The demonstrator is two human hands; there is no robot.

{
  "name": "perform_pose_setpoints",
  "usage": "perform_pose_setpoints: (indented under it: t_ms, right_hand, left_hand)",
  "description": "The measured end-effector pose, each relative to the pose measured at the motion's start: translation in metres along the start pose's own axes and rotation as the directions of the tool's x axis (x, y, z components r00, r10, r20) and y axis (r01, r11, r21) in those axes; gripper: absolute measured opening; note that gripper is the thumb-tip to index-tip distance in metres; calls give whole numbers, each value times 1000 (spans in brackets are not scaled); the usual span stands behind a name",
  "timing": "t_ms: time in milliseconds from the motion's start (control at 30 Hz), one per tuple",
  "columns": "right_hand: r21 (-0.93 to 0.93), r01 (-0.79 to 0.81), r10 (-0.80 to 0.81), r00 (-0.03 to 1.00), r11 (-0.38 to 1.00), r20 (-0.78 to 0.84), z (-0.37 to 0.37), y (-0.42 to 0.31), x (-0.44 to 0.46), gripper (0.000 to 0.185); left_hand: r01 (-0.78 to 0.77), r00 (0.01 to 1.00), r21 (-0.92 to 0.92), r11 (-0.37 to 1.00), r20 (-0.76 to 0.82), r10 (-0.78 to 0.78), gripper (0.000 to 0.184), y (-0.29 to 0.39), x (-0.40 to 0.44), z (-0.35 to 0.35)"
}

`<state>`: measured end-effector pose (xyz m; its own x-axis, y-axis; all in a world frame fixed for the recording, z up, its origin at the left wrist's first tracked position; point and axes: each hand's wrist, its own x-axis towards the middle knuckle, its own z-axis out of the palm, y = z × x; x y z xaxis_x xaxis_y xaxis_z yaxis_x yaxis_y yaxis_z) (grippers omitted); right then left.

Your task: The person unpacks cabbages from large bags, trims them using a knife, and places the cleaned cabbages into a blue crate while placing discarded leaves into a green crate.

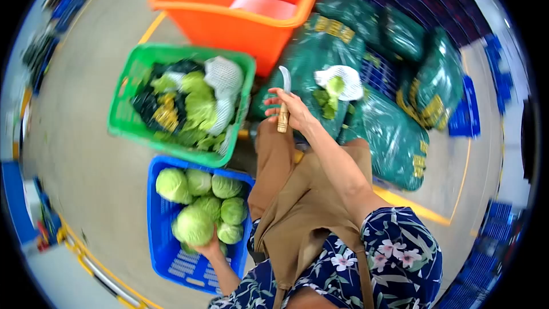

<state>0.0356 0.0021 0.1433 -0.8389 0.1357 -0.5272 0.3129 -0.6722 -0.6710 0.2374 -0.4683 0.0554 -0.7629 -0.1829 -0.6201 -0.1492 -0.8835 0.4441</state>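
My right hand (pixel 293 109) is closed loosely around the wooden handle of a small curved knife (pixel 284 83), its blade pointing away from me. The knife is above the edge of a stack of green plastic bags (pixel 394 137). To the left, my left hand (pixel 211 246) grips a round pale-green cabbage (pixel 194 225) from its near side; the cabbage hides part of the fingers. That cabbage is in or just over a blue crate (pixel 166 257), where several other cabbages (pixel 220 208) lie together towards the far end.
Beyond the blue crate stands a green crate (pixel 128 120) with loose leaves (pixel 199 102), white foam netting (pixel 223 80) and dark plastic. A large orange bin (pixel 234 28) is behind it. More foam netting (pixel 351 83) and leaf scraps lie on the bags. Blue crates (pixel 464 114) stand at right.
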Motion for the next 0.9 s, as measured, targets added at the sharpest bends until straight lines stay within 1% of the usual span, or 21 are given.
perform_pose_setpoints:
  t_ms: [33, 100, 133, 233, 267, 300, 333, 367, 433, 467, 500, 533, 567, 633, 667, 700, 733, 767, 833, 867, 900]
  right_hand:
    - [104, 0, 1, 1000, 995, -13, -20, -9, -16, 44]
    - [102, -68, 78, 993, 992, -91, -94, -12, -23, 47]
    - [94, -53, 66, 988, 994, -141, -132, -9, -25, 47]
    - [34, 53, -36, 923, 998, -383, -216, -10, -32, 52]
    - [-28, 102, -103, 866, 994, -489, -233, -16, -34, 56]
    - [-94, 143, -171, 792, 985, -586, -243, -25, -38, 60]
    - [-154, 192, -246, 748, 969, -617, -259, -33, -33, 65]
    - [-314, 172, -345, 668, 934, -659, -279, -39, -23, 71]
    - [-522, -40, -386, 627, 852, -677, -292, -78, -11, 81]
    - [-642, -38, -505, 583, 766, -636, -309, -85, 5, 82]
    - [-747, -46, -614, 537, 663, -578, -326, -89, 23, 84]
    - [-835, -62, -713, 487, 547, -504, -341, -93, 40, 85]
    - [-870, -89, -740, 488, 485, -463, -355, -96, 57, 85]
    - [-925, -154, -790, 484, 346, -376, -372, -104, 82, 84]
    - [-884, -159, -695, 563, 440, -447, -369, -109, 86, 88]
    - [-904, -147, -720, 560, 401, -410, -385, -95, 104, 86]
    - [-930, -188, -751, 548, 317, -367, -387, -79, 115, 78]
    - [-932, -177, -717, 598, 317, -357, -381, -63, 117, 70]
    - [-940, -148, -693, 643, 306, -327, -359, -39, 117, 50]
    - [-750, -139, -479, 691, 646, -541, -323, -45, 100, 40]
    - [-532, -24, -370, 694, 846, -618, -305, -24, 99, 36]
  left_hand:
    - [-18, 996, 89, 996, -80, 25, 80, -1, -14, 5]
    - [-31, 977, -191, 981, -215, -11, 79, -6, -21, -19]
    - [-21, 969, -250, 968, -244, -42, 73, -5, -17, -38]
    - [84, 879, -440, 894, -389, -274, 60, -8, -7, 2]
    - [136, 851, -267, 954, -461, -250, 61, -5, 18, -1]
    - [208, 871, 53, 977, -465, -161, 58, -8, 45, 5]
    - [202, 931, 249, 947, -349, -107, 54, -18, 67, 43]
    - [163, 973, 433, 886, -221, -71, 51, -40, 81, 106]
    - [28, 975, 777, 628, 118, -190, 52, -109, 60, 258]
    - [107, 907, 818, 565, 153, -393, 53, -151, 64, 308]
    - [164, 784, 858, 486, 186, -592, 55, -194, 70, 338]
    - [230, 665, 895, 383, 143, -733, 59, -247, 70, 367]
    - [320, 541, 913, 253, 43, -840, 63, -299, 74, 388]
    - [391, 409, 920, 24, -150, -900, 88, -406, 91, 399]
    - [518, 359, 853, -58, -278, -891, 102, -461, 109, 391]
    - [534, 349, 841, -92, -318, -882, 109, -502, 116, 386]
    - [567, 391, 820, -82, -356, -849, 112, -533, 117, 384]
    - [661, 335, 745, -94, -404, -851, 108, -561, 129, 372]
    - [645, 251, 763, -53, -277, -927, 104, -576, 129, 372]
    - [592, 263, 805, -34, -233, -936, 103, -569, 114, 387]
    - [594, 254, 802, -59, -256, -933, 96, -573, 129, 378]
